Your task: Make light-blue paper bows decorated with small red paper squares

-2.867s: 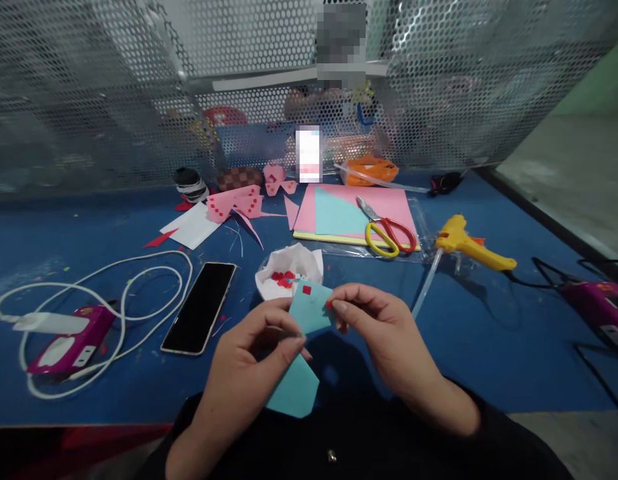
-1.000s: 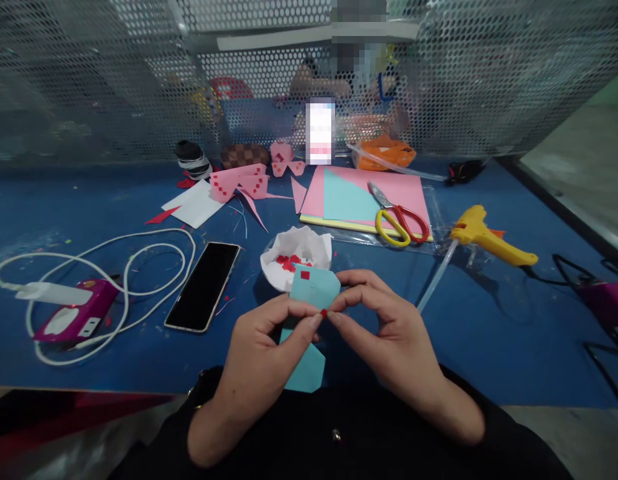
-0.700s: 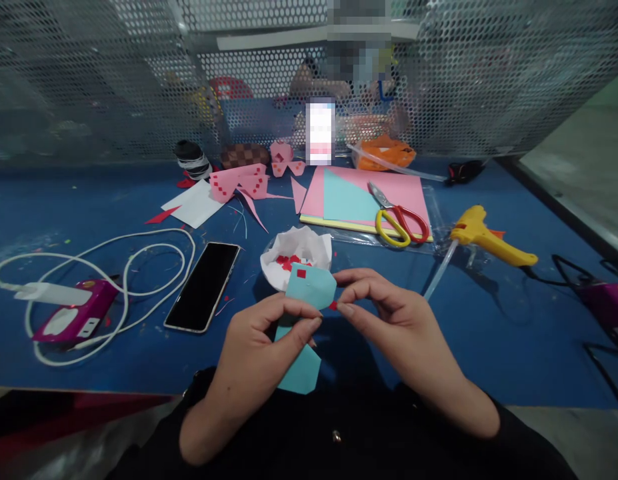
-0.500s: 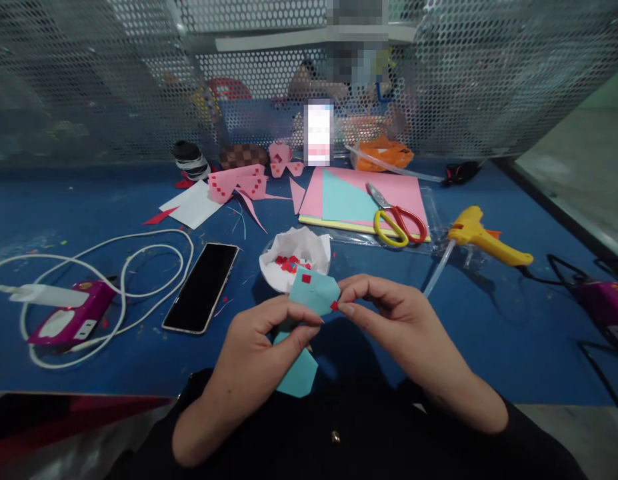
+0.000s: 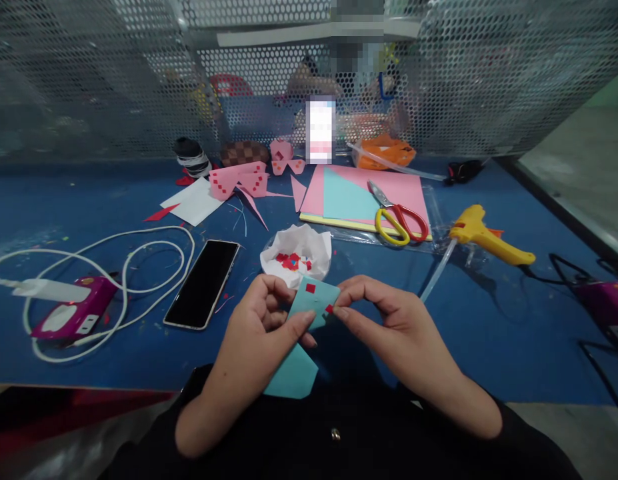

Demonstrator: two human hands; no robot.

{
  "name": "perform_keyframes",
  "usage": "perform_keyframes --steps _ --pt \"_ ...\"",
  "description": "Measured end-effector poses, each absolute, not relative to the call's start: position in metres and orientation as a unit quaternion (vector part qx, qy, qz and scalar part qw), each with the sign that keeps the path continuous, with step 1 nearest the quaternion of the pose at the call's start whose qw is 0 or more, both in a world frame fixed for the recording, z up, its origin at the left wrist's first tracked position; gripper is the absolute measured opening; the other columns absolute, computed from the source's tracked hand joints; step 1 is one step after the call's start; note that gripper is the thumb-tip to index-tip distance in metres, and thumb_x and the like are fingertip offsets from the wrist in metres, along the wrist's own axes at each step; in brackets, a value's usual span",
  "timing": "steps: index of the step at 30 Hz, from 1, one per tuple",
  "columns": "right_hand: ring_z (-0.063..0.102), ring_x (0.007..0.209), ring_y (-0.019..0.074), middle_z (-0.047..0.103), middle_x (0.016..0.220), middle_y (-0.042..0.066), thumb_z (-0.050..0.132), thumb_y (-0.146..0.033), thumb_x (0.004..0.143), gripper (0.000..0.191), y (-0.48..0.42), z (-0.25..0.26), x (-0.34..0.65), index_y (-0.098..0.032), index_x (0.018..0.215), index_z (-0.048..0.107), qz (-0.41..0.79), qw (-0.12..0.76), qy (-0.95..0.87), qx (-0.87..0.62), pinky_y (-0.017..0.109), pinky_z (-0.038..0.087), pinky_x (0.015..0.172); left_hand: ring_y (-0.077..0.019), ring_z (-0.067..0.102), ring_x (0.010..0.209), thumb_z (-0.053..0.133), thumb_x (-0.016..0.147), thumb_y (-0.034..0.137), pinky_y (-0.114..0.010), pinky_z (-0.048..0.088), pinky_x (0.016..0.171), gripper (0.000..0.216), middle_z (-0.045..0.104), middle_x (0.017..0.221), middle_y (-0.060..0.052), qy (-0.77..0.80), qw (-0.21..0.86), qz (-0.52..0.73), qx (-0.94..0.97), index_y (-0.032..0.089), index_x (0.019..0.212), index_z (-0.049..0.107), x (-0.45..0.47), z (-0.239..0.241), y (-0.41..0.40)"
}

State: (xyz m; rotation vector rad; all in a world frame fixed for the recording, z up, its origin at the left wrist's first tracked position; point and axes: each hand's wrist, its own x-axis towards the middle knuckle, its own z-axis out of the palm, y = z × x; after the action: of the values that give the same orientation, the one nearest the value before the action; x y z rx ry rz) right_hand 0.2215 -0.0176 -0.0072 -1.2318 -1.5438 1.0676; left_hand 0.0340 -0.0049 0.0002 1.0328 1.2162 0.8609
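Observation:
A folded light-blue paper shape with a small red square stuck on it is pinched in my left hand, just above the table's near edge. My right hand pinches a tiny red paper square between thumb and forefinger, pressed against the blue paper's right edge. Just beyond my fingers lies a crumpled white paper with several red squares in it.
A black phone, a white cable and a magenta device lie left. Pink and blue sheets, scissors and a yellow glue gun lie right. Pink paper bows sit near the perforated metal screen; someone is behind it.
My left hand has shifted its grip on the blue paper, tilting it lower. My right hand still keeps the red square at the paper's right edge.

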Motion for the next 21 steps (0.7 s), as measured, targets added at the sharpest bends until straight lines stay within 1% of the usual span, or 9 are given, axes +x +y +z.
perform_keyframes --steps 3,5,7,9,11,14,21 --pt "0.064 0.086 0.0129 0.068 0.091 0.0 0.064 -0.02 0.088 0.006 -0.0179 -0.0078 0.2214 -0.022 0.082 0.066 0.401 0.437 -0.638 -0.491 0.026 0.049 0.08 -0.0121 0.066 0.049 0.077 0.078 0.03 -0.019 0.048 0.045 0.028 0.071 0.067 0.002 0.518 0.652 0.335 0.441 0.019 0.097 0.059 0.0321 0.0012 -0.0035" --pt "0.065 0.093 0.0149 0.067 0.099 0.001 0.065 -0.02 0.088 0.006 -0.0174 -0.0077 0.2218 -0.022 0.082 0.067 0.374 0.437 -0.651 -0.496 0.028 0.049 0.085 -0.0113 0.061 0.045 0.074 0.082 0.033 -0.018 0.045 0.042 0.024 0.069 0.058 0.001 0.517 0.655 0.312 0.455 0.017 0.098 0.065 0.0304 0.0017 -0.0032" --pt "0.063 0.104 0.0179 0.065 0.108 0.003 0.065 -0.02 0.088 0.006 -0.017 -0.0071 0.2224 -0.023 0.084 0.067 0.343 0.435 -0.665 -0.501 0.032 0.049 0.09 -0.0108 0.059 0.042 0.073 0.083 0.035 -0.019 0.044 0.041 0.023 0.069 0.054 0.001 0.518 0.649 0.305 0.467 0.017 0.097 0.069 0.0297 0.0024 -0.003" --pt "0.06 0.114 0.0205 0.063 0.116 0.004 0.064 -0.021 0.089 0.005 -0.0169 -0.0063 0.2228 -0.024 0.086 0.067 0.316 0.425 -0.686 -0.499 0.036 0.047 0.095 -0.0109 0.058 0.041 0.073 0.083 0.034 -0.019 0.044 0.042 0.02 0.068 0.052 0.001 0.518 0.642 0.305 0.476 0.018 0.094 0.071 0.0304 0.0035 -0.0023" --pt "0.058 0.118 0.0219 0.061 0.121 0.005 0.064 -0.022 0.09 0.004 -0.0169 -0.0057 0.2223 -0.025 0.088 0.067 0.296 0.415 -0.705 -0.492 0.039 0.045 0.098 -0.0114 0.059 0.041 0.073 0.082 0.034 -0.019 0.044 0.042 0.018 0.067 0.05 0.001 0.519 0.636 0.304 0.484 0.018 0.09 0.071 0.032 0.0045 -0.0013" --pt "0.057 0.12 0.0226 0.06 0.124 0.006 0.063 -0.022 0.09 0.005 -0.0165 -0.0062 0.2201 -0.024 0.089 0.067 0.277 0.409 -0.718 -0.491 0.041 0.043 0.1 -0.0116 0.059 0.041 0.072 0.081 0.033 -0.019 0.043 0.042 0.017 0.065 0.048 0.002 0.517 0.631 0.302 0.493 0.017 0.088 0.072 0.0341 0.0052 0.0" --pt "0.055 0.121 0.022 0.06 0.123 0.006 0.062 -0.02 0.089 0.005 -0.0154 -0.0087 0.2174 -0.024 0.088 0.066 0.261 0.403 -0.72 -0.501 0.041 0.042 0.101 -0.011 0.059 0.042 0.071 0.082 0.035 -0.019 0.044 0.044 0.018 0.065 0.049 0.002 0.516 0.63 0.296 0.5 0.017 0.086 0.07 0.0337 0.0034 -0.0011"
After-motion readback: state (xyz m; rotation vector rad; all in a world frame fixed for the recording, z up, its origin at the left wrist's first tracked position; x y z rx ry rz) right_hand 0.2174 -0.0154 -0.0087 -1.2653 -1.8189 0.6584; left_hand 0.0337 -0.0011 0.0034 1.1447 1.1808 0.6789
